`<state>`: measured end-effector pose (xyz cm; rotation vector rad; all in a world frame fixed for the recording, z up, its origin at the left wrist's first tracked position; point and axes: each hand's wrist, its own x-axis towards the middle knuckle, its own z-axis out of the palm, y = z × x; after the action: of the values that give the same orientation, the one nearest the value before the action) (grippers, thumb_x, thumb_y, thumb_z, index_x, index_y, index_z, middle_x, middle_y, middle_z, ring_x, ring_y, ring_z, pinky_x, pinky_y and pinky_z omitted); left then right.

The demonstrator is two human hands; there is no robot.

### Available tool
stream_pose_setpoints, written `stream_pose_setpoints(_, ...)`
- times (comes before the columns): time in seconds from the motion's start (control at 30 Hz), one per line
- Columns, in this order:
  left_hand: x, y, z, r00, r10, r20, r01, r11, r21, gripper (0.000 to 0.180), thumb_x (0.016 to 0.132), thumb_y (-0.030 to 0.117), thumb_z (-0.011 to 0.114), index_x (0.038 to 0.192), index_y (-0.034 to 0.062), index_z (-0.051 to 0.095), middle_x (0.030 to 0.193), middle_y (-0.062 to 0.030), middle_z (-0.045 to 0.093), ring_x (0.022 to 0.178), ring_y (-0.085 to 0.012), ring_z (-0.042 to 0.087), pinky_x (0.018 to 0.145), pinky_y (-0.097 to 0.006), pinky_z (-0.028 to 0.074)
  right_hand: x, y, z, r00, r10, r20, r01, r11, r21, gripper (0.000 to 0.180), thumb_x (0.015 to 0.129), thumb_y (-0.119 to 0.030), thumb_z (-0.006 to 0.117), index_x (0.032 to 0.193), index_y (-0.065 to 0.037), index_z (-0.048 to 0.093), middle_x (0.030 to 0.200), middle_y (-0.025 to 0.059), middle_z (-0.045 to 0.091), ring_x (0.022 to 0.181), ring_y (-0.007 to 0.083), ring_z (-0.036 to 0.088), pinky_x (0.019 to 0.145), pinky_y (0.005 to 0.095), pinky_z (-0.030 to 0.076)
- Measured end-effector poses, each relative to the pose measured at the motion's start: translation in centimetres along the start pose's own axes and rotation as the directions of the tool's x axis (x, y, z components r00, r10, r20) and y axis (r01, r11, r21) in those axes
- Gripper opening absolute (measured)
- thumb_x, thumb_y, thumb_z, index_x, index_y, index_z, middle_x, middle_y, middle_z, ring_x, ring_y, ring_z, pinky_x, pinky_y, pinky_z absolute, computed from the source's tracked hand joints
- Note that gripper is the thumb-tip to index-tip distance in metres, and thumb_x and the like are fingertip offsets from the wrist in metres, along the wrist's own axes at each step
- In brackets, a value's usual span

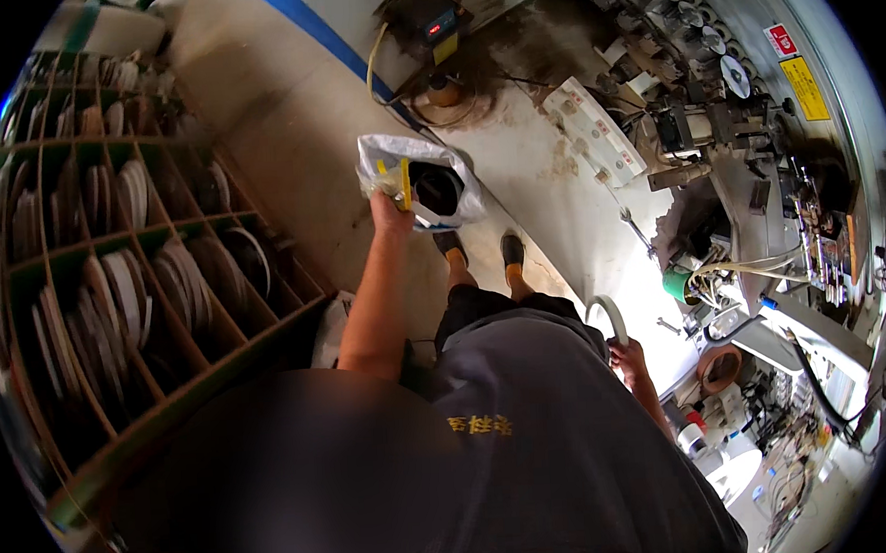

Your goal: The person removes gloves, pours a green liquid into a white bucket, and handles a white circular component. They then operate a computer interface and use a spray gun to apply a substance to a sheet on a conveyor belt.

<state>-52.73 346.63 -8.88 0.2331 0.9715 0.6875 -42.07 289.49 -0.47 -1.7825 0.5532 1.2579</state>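
My left hand (390,211) is stretched out over a white plastic sack (469,200) with a dark inside. Its fingers are closed around a crumpled piece of clear and yellow plastic wrap (395,179) at the sack's near-left rim. Down at my right side, my right hand (628,357) grips a pale, curved, ring-like disc (605,313) by its edge. Part of that disc is hidden behind my body, and the fingers on it are only partly visible.
On the left stands a wooden rack (166,351) of compartments holding many round discs. A bright workbench (580,219) on the right bears a wrench (636,228), a power strip (596,133), a green cup (676,284) and metal parts. A box with a red display (430,22) sits ahead.
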Motion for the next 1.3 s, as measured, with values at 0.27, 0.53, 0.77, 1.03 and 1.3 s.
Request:
stream_pose_setpoints(0.27, 8.8, -2.5, -3.7, 0.858, -0.42, -0.296, 0.505, 0.797, 0.331, 0.041, 0.101, 0.039, 0.033, 0.119, 0.0135, 0.059, 0.113, -0.0099, 0.062, 0.092, -0.0309, 0.064, 0.083, -0.052, 0.053, -7.0, 7.2, 3.7, 0.973, -0.045, -0.225, 0.053, 0.998, 0.031, 0.022, 0.089, -0.023, 0.063, 0.091, -0.001, 0.066, 0.067, 0.0059, 0.06, 0.062, 0.0179, 0.057, 0.057, 0.0327, 0.045)
stream_pose_setpoints(0.53, 10.4, 1.5, -3.7, 0.995, 0.087, 0.045, -0.077, 0.412, 0.908, 0.029, 0.088, 0.015, 0.057, 0.111, -0.0012, 0.064, 0.109, -0.0136, 0.064, 0.09, -0.0248, 0.063, 0.071, -0.04, 0.05, -8.8, 10.6, 8.0, 0.961, 0.03, -0.274, -0.072, 0.987, -0.145, 0.023, 0.089, -0.023, 0.062, 0.093, 0.0, 0.067, 0.072, 0.008, 0.063, 0.066, 0.0199, 0.059, 0.061, 0.0342, 0.046)
stream_pose_setpoints(0.77, 15.7, -1.1, 5.3, 0.766, -0.23, 0.6, -0.631, -0.444, 0.636, 0.032, 0.089, 0.013, 0.047, 0.116, 0.0051, 0.063, 0.137, -0.0134, 0.057, 0.105, -0.042, 0.064, 0.086, -0.05, 0.052, -8.4, 9.8, 8.8, 0.961, 0.05, -0.273, -0.123, 0.959, -0.256, 0.024, 0.089, -0.023, 0.062, 0.095, 0.0, 0.068, 0.076, 0.0099, 0.065, 0.07, 0.0216, 0.061, 0.065, 0.0355, 0.047)
stream_pose_setpoints(1.03, 13.3, -4.9, 9.1, 0.821, -0.473, 0.32, -0.559, -0.557, 0.614, 0.044, 0.099, 0.021, 0.036, 0.139, 0.0042, 0.039, 0.121, -0.0265, 0.062, 0.107, -0.0417, 0.062, 0.09, -0.051, 0.05, -6.4, 10.6, 8.5, 0.965, 0.03, -0.261, -0.12, 0.935, -0.334, 0.026, 0.089, -0.023, 0.061, 0.097, 0.001, 0.068, 0.08, 0.012, 0.067, 0.075, 0.0237, 0.063, 0.068, 0.0369, 0.048)
stream_pose_setpoints(1.3, -7.1, -1.3, 4.4, 0.435, -0.356, 0.827, -0.884, 0.003, 0.467, 0.055, 0.079, -0.005, 0.056, 0.133, 0.0006, 0.049, 0.138, -0.0135, 0.05, 0.095, -0.0352, 0.066, 0.081, -0.041, 0.054, -1.0, 13.0, 5.5, 0.982, -0.119, -0.145, 0.032, 0.868, -0.495, 0.027, 0.089, -0.023, 0.06, 0.099, 0.001, 0.069, 0.084, 0.014, 0.07, 0.079, 0.0257, 0.065, 0.072, 0.0384, 0.05)
